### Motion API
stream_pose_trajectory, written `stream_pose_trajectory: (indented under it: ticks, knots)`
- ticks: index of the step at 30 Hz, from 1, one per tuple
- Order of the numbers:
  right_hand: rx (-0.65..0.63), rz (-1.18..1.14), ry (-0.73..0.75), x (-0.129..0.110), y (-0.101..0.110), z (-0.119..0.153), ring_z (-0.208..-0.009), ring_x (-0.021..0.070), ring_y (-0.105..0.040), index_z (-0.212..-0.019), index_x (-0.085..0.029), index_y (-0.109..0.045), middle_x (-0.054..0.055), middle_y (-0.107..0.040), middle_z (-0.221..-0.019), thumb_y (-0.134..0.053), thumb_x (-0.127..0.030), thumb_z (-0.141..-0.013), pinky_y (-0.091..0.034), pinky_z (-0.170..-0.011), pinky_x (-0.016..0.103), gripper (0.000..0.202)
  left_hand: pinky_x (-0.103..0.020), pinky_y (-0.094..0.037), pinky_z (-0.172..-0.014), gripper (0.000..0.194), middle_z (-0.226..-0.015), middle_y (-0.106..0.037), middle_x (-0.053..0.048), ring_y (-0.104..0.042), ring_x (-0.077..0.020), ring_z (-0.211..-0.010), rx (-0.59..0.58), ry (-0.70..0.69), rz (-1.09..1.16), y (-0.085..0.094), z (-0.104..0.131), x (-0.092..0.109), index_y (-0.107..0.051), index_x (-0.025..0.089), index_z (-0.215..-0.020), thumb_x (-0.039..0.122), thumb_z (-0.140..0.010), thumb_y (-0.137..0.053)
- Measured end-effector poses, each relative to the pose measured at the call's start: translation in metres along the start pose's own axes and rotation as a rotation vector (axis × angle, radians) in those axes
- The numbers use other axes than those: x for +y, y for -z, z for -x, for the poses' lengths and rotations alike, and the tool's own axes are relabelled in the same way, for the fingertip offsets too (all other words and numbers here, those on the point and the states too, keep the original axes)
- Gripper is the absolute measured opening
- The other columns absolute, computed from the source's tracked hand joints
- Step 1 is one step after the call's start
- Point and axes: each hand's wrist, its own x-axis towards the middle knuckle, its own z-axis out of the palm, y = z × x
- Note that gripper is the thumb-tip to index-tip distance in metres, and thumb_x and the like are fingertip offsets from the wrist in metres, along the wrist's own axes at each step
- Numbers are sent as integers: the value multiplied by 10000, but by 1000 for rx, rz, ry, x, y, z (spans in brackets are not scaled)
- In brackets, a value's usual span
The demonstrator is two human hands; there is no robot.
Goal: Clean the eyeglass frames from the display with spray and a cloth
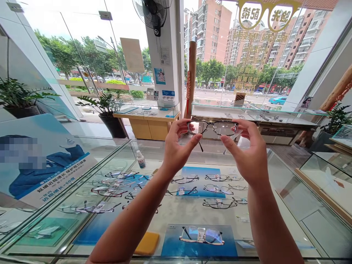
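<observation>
A pair of dark-rimmed glasses (213, 127) is held up level over the far part of the glass counter, lenses toward the windows. My left hand (180, 145) is closed on its left end, fingers behind and thumb near the lower rim. At the right end my right hand (246, 150) grips the frame in the same way. One dark temple arm hangs below the left lens. Under my hands, several glasses (220, 203) lie in rows inside the counter, and a thin-rimmed pair (202, 235) rests on a blue board near the front.
A small white bottle (140, 160) stands on the glass counter (129, 146), left of my left hand. An orange case (147, 243) lies at the front. A poster board (41, 161) stands at left; another display case (327, 183) is at right.
</observation>
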Motion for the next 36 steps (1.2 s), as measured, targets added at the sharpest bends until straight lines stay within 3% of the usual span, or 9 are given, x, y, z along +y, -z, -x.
stream_pose_trajectory:
  ticks: [14,28,31,36]
  knots:
    - [8,23,18,0,1,0,-1111,290,-715,-1326,-316,-695,65,-757,-1193,-813,-562,-923,-594,-1040,548,486,-441,-631,-947,470,-1142,-776,-89,-762,-232,-1053,-27,23,-10,-2,2,-7,-663,283,-1320,436,-919,-855]
    - [-129,-58,-98,10,2,-1,-1312,341,-695,-1436,-311,-660,107,-753,-1377,-779,-555,-959,-541,-1164,637,549,-406,-572,-910,566,-1173,-718,-61,-700,-212,-1015,114,-91,-200,0,5,13,-650,267,-1316,446,-853,-922]
    - [-107,-60,-32,12,1,-2,-1337,342,-685,-1424,-310,-659,101,-739,-1406,-794,-518,-955,-531,-1190,628,531,-413,-587,-952,563,-1237,-707,-71,-692,-230,-1100,131,-142,-230,1,3,15,-660,280,-1326,448,-856,-921]
    - [21,-67,226,18,-8,-6,-1421,333,-639,-1421,-309,-632,92,-699,-1462,-789,-450,-968,-507,-1243,601,499,-451,-598,-1056,596,-1337,-684,-81,-660,-273,-1274,203,-347,-266,5,-3,9,-651,304,-1380,420,-861,-920]
